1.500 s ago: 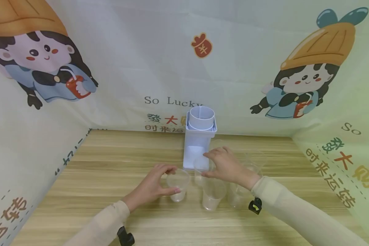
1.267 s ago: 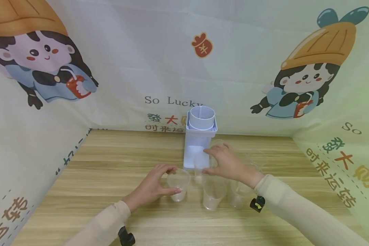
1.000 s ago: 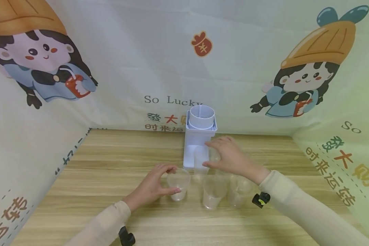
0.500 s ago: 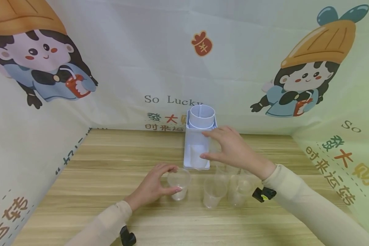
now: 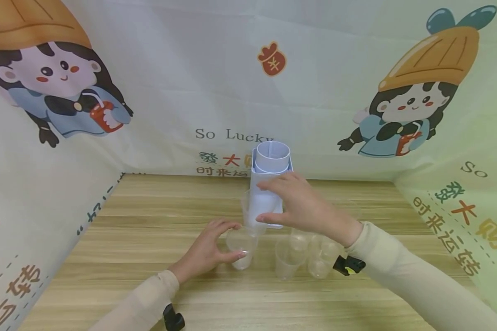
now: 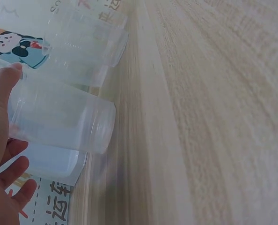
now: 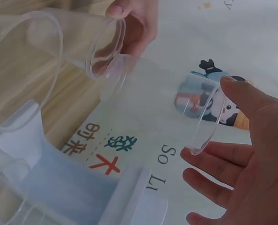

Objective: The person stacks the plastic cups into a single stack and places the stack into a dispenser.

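Observation:
My left hand (image 5: 207, 248) grips a clear plastic cup (image 5: 241, 248) near its rim, thumb on the near side and fingers on the far side. That cup stands upright on the table. My right hand (image 5: 308, 209) holds another clear plastic cup (image 7: 153, 96) by the rim, between thumb and fingers. In the head view this second cup is raised in front of the white holder, its base at the rim of the left cup. Whether the base is inside that rim, I cannot tell. The left cup (image 6: 64, 115) also shows in the left wrist view.
Several more clear cups (image 5: 287, 262) stand on the wooden table (image 5: 170, 197) to the right, partly under my right forearm. A white holder (image 5: 273, 158) with a round tube on top stands at the back, before a printed cloth (image 5: 182, 69).
My right hand has lifted its cup from among the other cups and carried it up and then left, to the left cup. My left hand has stayed almost still with its cup.

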`<control>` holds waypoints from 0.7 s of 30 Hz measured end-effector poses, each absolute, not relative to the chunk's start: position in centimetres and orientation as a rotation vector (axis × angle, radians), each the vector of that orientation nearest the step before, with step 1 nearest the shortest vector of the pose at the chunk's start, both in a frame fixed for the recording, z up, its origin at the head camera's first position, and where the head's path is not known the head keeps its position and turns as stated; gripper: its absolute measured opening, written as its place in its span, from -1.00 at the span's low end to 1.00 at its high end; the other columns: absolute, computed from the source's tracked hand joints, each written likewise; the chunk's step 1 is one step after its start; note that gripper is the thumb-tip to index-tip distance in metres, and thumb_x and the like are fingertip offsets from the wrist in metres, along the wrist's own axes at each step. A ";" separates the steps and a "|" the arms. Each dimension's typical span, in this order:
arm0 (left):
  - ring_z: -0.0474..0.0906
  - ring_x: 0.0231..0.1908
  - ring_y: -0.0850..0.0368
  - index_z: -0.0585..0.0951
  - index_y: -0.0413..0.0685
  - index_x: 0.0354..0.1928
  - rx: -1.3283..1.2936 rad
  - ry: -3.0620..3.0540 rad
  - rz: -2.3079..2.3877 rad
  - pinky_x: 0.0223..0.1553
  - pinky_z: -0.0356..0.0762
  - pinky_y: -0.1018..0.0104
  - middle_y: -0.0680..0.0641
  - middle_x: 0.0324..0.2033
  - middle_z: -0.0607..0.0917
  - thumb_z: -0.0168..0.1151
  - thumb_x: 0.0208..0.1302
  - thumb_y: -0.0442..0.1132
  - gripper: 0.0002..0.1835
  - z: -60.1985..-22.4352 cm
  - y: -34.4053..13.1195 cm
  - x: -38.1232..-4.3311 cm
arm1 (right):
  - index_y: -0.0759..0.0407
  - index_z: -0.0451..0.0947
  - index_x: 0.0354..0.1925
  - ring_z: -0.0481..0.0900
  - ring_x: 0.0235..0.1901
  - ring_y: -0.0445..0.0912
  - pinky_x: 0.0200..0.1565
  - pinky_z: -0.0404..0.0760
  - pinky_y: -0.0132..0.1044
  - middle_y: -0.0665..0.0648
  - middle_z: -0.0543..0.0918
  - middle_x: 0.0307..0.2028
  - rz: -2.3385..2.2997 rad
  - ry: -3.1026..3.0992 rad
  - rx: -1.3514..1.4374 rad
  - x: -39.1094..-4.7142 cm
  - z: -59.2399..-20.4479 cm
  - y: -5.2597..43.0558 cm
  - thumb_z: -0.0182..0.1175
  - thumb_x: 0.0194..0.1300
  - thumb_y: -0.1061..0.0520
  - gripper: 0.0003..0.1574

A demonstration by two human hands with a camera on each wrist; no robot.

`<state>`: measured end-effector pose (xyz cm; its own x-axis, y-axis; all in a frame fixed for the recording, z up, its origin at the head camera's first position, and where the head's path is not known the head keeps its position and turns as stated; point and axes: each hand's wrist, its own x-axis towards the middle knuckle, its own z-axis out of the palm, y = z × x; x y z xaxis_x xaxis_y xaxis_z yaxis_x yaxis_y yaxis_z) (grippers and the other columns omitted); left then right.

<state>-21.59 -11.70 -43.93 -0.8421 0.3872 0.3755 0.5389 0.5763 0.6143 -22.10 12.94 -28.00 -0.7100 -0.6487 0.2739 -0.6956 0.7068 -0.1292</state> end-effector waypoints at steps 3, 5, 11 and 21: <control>0.42 0.22 0.00 0.58 0.03 0.17 -0.771 -2.608 -1.110 0.25 0.47 -0.06 -0.01 0.13 0.57 0.57 -0.06 0.06 -0.29 -44.0 -11.7 -21.7 | 0.14 0.47 0.28 0.49 0.26 0.09 0.38 0.28 0.14 0.11 0.65 0.17 0.305 -2.688 1.108 -22.0 -28.1 12.6 0.38 0.14 -0.29 -0.12; 0.41 0.23 -0.01 0.57 0.00 0.18 -0.770 -2.607 -1.116 0.24 0.47 -0.06 -0.02 0.13 0.57 0.57 -0.06 0.04 -0.28 -44.0 -11.6 -21.7 | 0.13 0.47 0.28 0.50 0.25 0.08 0.37 0.28 0.14 0.10 0.66 0.15 0.304 -2.687 1.118 -22.0 -28.3 12.4 0.37 0.14 -0.29 -0.13; 0.40 0.24 -0.03 0.56 -0.06 0.19 -0.768 -2.601 -1.114 0.24 0.47 -0.07 -0.03 0.14 0.56 0.58 -0.06 0.03 -0.26 -43.9 -11.6 -21.7 | 0.10 0.48 0.29 0.52 0.23 0.05 0.37 0.31 0.10 0.08 0.68 0.13 0.278 -2.667 1.139 -22.1 -28.6 11.9 0.35 0.16 -0.32 -0.13; 0.39 0.23 -0.02 0.56 -0.05 0.19 -0.776 -2.600 -1.112 0.24 0.46 -0.07 -0.02 0.13 0.56 0.57 -0.05 0.03 -0.28 -43.7 -11.6 -21.5 | 0.09 0.47 0.30 0.53 0.21 0.04 0.36 0.31 0.09 0.08 0.68 0.13 0.263 -2.635 1.163 -22.0 -28.8 11.6 0.34 0.16 -0.32 -0.13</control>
<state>-21.53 -11.61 -43.72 -0.8396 0.3858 0.3823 0.5430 0.5771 0.6100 -22.04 11.59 -28.83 -0.6506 -0.6990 0.2967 -0.7439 0.6652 -0.0640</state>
